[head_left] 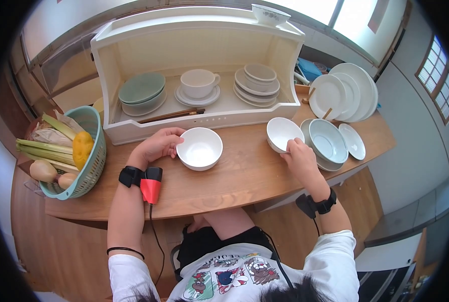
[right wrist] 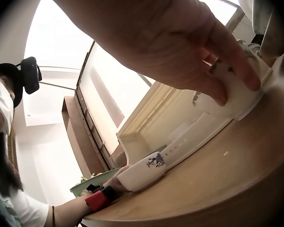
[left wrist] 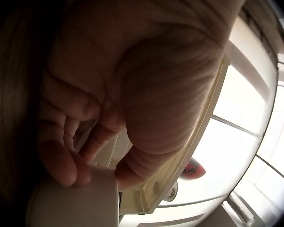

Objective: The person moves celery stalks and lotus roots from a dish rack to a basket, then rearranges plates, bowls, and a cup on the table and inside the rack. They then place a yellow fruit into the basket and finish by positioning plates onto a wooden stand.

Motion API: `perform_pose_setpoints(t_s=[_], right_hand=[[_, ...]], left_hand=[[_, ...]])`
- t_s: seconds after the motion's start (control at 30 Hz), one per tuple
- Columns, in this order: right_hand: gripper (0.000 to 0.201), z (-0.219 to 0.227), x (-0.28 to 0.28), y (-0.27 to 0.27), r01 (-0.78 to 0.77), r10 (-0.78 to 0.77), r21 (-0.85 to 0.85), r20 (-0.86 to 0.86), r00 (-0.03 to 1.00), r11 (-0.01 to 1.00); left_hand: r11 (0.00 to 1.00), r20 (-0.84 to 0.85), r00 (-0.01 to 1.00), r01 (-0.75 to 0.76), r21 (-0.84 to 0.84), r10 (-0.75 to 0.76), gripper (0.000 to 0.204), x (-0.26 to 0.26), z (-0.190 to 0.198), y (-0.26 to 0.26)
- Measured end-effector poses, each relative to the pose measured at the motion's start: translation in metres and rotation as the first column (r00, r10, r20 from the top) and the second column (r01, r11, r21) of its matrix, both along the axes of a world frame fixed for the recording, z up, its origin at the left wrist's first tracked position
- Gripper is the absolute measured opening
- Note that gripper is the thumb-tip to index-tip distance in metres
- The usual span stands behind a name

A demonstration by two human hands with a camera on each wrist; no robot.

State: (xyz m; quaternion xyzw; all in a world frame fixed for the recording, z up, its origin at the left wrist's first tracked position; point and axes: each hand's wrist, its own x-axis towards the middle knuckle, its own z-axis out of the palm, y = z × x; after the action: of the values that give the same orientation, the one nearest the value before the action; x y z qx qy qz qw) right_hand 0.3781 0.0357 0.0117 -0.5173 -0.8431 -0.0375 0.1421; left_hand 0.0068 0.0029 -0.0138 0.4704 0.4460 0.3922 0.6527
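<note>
My left hand (head_left: pixel 160 144) is at the left side of a white bowl (head_left: pixel 200 149), its thumb and fingers pinching the rim. In the left wrist view the fingertips (left wrist: pixel 66 169) meet the pale wall of this bowl (left wrist: pixel 75 203). The right hand (head_left: pixel 301 160) grips the near right rim of a second white bowl (head_left: pixel 283 132), which tilts slightly. Blue floral marks show on the outside of the first bowl (right wrist: pixel 144 172) in the right wrist view, where the right fingers lie against the second bowl's outer wall (right wrist: pixel 244 97).
A white shelf (head_left: pixel 199 121) behind holds stacked dishes, a cup and chopsticks. Another bowl (head_left: pixel 270 16) stands on its top. At left is a green basket (head_left: pixel 96 166) of vegetables. Pale blue bowls (head_left: pixel 328 141), a small plate (head_left: pixel 353 142) and racked plates (head_left: pixel 328 95) stand at right.
</note>
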Motion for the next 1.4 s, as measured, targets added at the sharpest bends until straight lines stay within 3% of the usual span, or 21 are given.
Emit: perform_pose_setpoints(t_s=[0.3,0.5,0.7,0.9,1.03,1.17,1.23,1.27,1.33,1.4], right_hand=[[0.018,0.002,0.003,-0.001,-0.034,0.031,-0.018,-0.144,0.989,0.999],[0.017,0.028,-0.006,-0.004,-0.168,0.161,-0.012,-0.232,0.959,0.986],[0.017,0.088,-0.044,-0.002,-0.258,0.324,0.240,-0.296,0.899,0.936],[0.017,0.143,-0.106,0.049,-0.288,0.578,0.661,-0.272,0.769,0.694],[0.014,0.165,-0.161,0.094,-0.294,0.521,0.703,-0.128,0.844,0.648],[0.020,0.179,-0.206,0.126,-0.318,0.590,0.750,-0.117,0.799,0.579],[0.017,0.180,-0.222,0.132,-0.266,0.489,0.587,-0.258,0.833,0.764],[0.017,0.180,-0.228,0.138,-0.275,0.497,0.588,-0.254,0.830,0.760],[0.022,0.181,-0.236,0.149,-0.252,0.494,0.723,-0.140,0.858,0.643],[0.023,0.183,-0.242,0.155,-0.254,0.478,0.709,-0.133,0.868,0.657]], left_hand=[[1.000,0.012,1.000,0.011,-0.001,-0.011,0.035,0.000,0.000,0.000],[1.000,-0.004,1.000,-0.001,0.006,0.001,0.035,0.002,0.004,-0.002],[1.000,-0.012,1.000,-0.004,0.019,0.004,0.033,0.000,0.000,-0.001],[1.000,-0.008,1.000,0.005,0.011,-0.005,0.033,-0.001,0.001,-0.001],[1.000,0.004,1.000,0.012,0.012,-0.012,0.033,-0.001,0.000,-0.001],[1.000,0.003,1.000,0.020,0.021,-0.020,0.034,-0.002,0.000,-0.001],[1.000,0.010,1.000,0.015,0.017,-0.015,0.034,-0.003,-0.002,0.000],[1.000,0.018,1.000,0.024,0.019,-0.024,0.035,-0.004,-0.003,0.001],[0.999,0.028,0.999,0.028,0.025,-0.029,0.035,-0.005,-0.005,0.002],[0.999,0.034,0.999,0.034,0.008,-0.034,0.036,-0.005,-0.005,0.002]])
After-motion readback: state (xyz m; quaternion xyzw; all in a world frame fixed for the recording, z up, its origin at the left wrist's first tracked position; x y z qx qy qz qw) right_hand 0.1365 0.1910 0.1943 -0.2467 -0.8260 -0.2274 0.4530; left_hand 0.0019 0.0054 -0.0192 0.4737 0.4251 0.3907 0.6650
